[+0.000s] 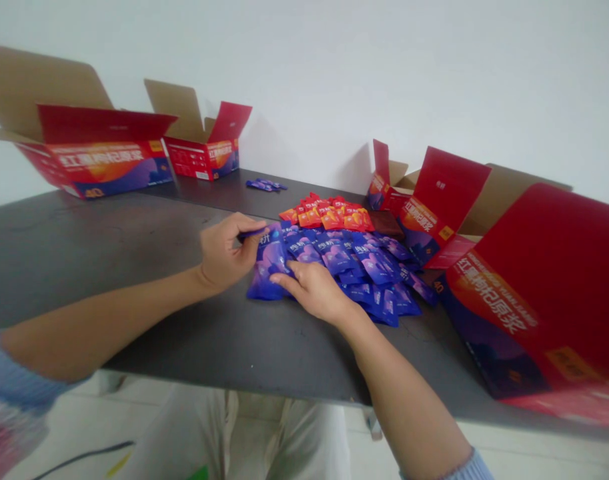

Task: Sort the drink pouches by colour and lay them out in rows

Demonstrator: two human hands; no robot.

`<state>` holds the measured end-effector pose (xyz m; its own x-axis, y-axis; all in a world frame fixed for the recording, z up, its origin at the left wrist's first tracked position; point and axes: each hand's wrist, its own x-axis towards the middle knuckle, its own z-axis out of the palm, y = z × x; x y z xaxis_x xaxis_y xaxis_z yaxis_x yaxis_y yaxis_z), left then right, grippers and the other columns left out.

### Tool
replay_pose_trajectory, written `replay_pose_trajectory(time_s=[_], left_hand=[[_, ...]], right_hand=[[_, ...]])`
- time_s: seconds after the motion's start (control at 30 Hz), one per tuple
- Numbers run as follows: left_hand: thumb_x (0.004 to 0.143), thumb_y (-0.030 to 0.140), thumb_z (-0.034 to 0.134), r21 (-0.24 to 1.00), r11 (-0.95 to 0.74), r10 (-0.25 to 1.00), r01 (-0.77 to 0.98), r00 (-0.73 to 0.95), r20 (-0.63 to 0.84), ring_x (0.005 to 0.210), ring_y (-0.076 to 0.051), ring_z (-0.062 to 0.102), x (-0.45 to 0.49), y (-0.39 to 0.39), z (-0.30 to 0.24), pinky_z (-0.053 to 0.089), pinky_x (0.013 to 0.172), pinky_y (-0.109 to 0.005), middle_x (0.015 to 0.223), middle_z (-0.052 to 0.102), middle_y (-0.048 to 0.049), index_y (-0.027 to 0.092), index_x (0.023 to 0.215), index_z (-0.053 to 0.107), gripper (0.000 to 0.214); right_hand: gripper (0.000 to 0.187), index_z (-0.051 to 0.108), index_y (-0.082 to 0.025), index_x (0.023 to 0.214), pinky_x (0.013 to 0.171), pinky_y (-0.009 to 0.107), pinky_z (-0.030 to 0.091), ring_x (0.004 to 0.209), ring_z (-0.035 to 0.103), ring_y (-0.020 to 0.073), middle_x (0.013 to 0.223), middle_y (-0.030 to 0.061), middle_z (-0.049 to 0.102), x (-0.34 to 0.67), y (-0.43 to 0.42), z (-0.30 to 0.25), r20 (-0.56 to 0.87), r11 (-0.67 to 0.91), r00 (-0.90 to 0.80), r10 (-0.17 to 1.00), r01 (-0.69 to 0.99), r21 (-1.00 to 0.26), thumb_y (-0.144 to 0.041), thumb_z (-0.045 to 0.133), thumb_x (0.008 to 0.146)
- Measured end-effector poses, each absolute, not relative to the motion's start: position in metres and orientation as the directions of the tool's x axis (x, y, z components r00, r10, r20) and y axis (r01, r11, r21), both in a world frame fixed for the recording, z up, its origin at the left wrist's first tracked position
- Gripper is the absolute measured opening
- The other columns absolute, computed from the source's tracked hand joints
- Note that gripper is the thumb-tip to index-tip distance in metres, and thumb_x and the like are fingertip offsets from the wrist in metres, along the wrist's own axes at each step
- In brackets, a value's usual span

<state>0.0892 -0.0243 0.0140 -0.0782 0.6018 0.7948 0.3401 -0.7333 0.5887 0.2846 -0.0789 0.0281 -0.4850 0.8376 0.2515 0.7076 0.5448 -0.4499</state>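
Observation:
My left hand [231, 252] is closed, thumb and fingers pinching the top of a blue-purple sachet [270, 263] with white lettering. The lower part of this sachet hangs down near the dark table. My right hand [314, 288] has its thumb and fingertips closed at the sachet's right edge. Just beyond and to the right of my right hand lies a heap of similar blue sachets [377, 263]. Behind that heap sits a pile of red-orange sachets [329, 215].
Open red cartons [514, 300] stand along the right side, and more open cartons [114, 163] at the back left. Several small blue sachets [265, 185] lie near the wall. A dark brown flat item [387, 225] is beside the red pile. The table's [224, 360] front edge is close to me.

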Motion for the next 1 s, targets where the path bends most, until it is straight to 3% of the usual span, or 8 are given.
replay_pose_trajectory(time_s=[0.13,0.27,0.4,0.47,0.67,0.87,1.0], left_hand=[[0.087,0.046,0.075,0.491,-0.783,0.533,0.381,0.006,0.846,0.082,-0.021,0.072,0.082,-0.023,0.017,0.059,0.082,-0.038,0.084,0.076,-0.0069,0.027,0.083,0.071,0.019],[0.087,0.037,0.076,0.311,-0.895,0.367,0.320,0.130,0.921,0.084,-0.020,0.076,0.083,-0.021,0.022,0.060,0.082,-0.036,0.089,0.080,-0.0074,0.025,0.080,0.068,0.016],[0.080,0.043,0.083,0.450,-0.834,0.503,0.320,0.105,0.858,0.103,-0.024,0.076,0.084,-0.022,0.026,0.061,0.090,-0.036,0.119,0.078,-0.0123,0.022,0.088,0.072,0.025],[0.073,0.045,0.088,0.515,-0.784,0.578,0.346,0.103,0.810,0.110,-0.027,0.074,0.083,-0.024,0.027,0.060,0.090,-0.036,0.123,0.077,-0.0111,0.023,0.092,0.076,0.032],[0.080,0.034,0.081,0.601,-0.676,0.661,0.426,-0.009,0.750,0.090,-0.025,0.075,0.079,-0.024,0.026,0.057,0.076,-0.034,0.084,0.078,-0.0032,0.030,0.082,0.078,0.005],[0.088,0.033,0.075,0.596,-0.652,0.642,0.470,-0.078,0.763,0.090,-0.025,0.071,0.082,-0.030,0.032,0.051,0.068,-0.031,0.083,0.075,-0.0053,0.029,0.086,0.078,0.006],[0.089,0.030,0.074,0.503,-0.657,0.585,0.562,-0.041,0.810,0.085,-0.023,0.070,0.085,-0.036,0.035,0.050,0.072,-0.031,0.084,0.076,-0.0052,0.027,0.087,0.080,0.007]], right_hand=[[0.040,0.064,-0.019,0.088,0.064,0.026,0.029,0.069,0.058,0.0160,0.074,0.0020,0.064,0.285,-0.078,0.026,0.238,0.548,-0.495,0.836,0.728,-0.411,-0.053,0.054,0.105],[0.039,0.066,-0.018,0.091,0.063,0.027,0.028,0.070,0.060,0.0168,0.077,0.0040,0.068,0.283,-0.077,0.022,0.202,0.547,-0.509,0.837,0.761,-0.349,-0.053,0.053,0.105],[0.040,0.066,-0.018,0.092,0.064,0.028,0.028,0.070,0.061,0.0175,0.079,0.0052,0.069,0.282,-0.079,0.024,0.192,0.545,-0.510,0.838,0.782,-0.303,-0.053,0.052,0.105],[0.041,0.066,-0.018,0.092,0.065,0.028,0.030,0.072,0.062,0.0176,0.080,0.0052,0.070,0.282,-0.079,0.027,0.199,0.545,-0.508,0.838,0.786,-0.291,-0.053,0.051,0.106],[0.036,0.065,-0.019,0.095,0.067,0.027,0.032,0.076,0.064,0.0183,0.080,0.0036,0.068,0.284,-0.079,0.031,0.224,0.547,-0.499,0.837,0.756,-0.360,-0.050,0.052,0.107],[0.035,0.059,-0.021,0.095,0.068,0.026,0.031,0.074,0.061,0.0172,0.079,0.0021,0.064,0.290,-0.078,0.030,0.312,0.555,-0.460,0.831,0.718,-0.419,-0.045,0.041,0.111],[0.037,0.057,-0.021,0.090,0.065,0.026,0.027,0.069,0.056,0.0153,0.073,-0.0001,0.059,0.293,-0.079,0.034,0.324,0.569,-0.470,0.821,0.719,-0.399,-0.043,0.038,0.112]])
